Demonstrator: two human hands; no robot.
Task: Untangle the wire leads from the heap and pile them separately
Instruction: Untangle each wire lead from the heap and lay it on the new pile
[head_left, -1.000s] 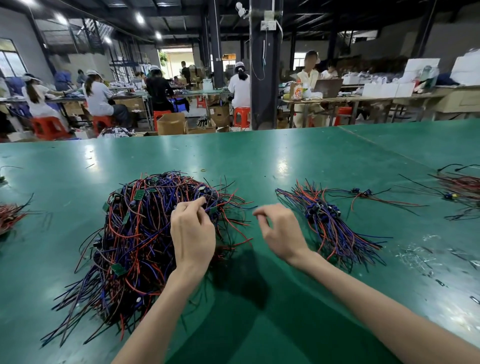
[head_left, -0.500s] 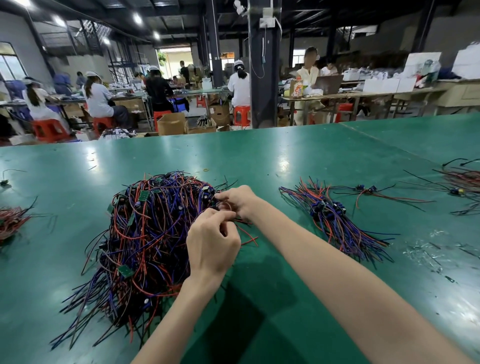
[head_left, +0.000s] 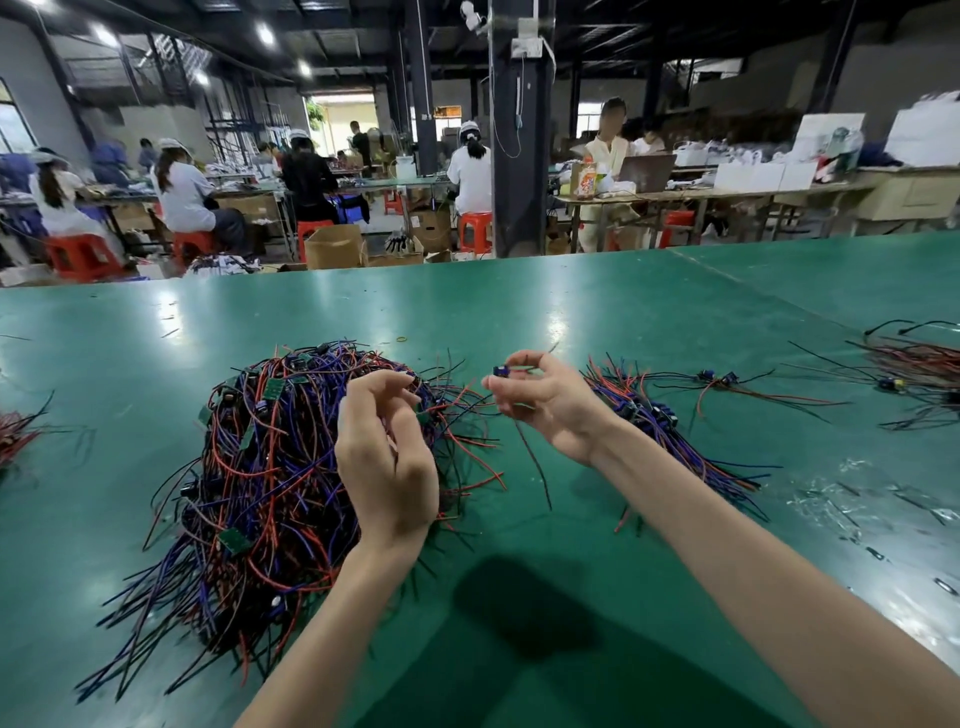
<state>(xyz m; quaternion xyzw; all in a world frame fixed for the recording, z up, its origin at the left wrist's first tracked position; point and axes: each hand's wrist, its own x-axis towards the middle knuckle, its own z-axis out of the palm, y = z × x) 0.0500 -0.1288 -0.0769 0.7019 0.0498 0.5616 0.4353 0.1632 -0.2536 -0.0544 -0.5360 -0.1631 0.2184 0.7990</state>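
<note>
Nearest the camera, two bare forearms reach out over the glossy green worktable (head_left: 597, 312). The left hand (head_left: 387, 457) hovers above the near right edge of the large tangled heap of red, blue and black wire leads with small green circuit boards (head_left: 270, 467). Its fingers are curled with thumb and forefinger close together, but whether they pinch a strand cannot be told. The right hand (head_left: 545, 405) is raised just to the right of the heap. Its fingertips pinch a single wire lead with a small blue component at its top (head_left: 501, 370), and thin dark wires hang from it down toward the tabletop.

Behind and to the right of the right wrist lies the smaller, straighter pile of separated red and blue leads (head_left: 675, 436), well apart from the heap. A couple of loose leads (head_left: 722, 379) lie just beyond that pile. Further bundles of red and black wire sit at the far right edge (head_left: 919, 364) and the left edge (head_left: 15, 434).

Beyond the table, workers in white sit on red plastic stools (head_left: 475, 228) around a black pillar (head_left: 519, 156).
</note>
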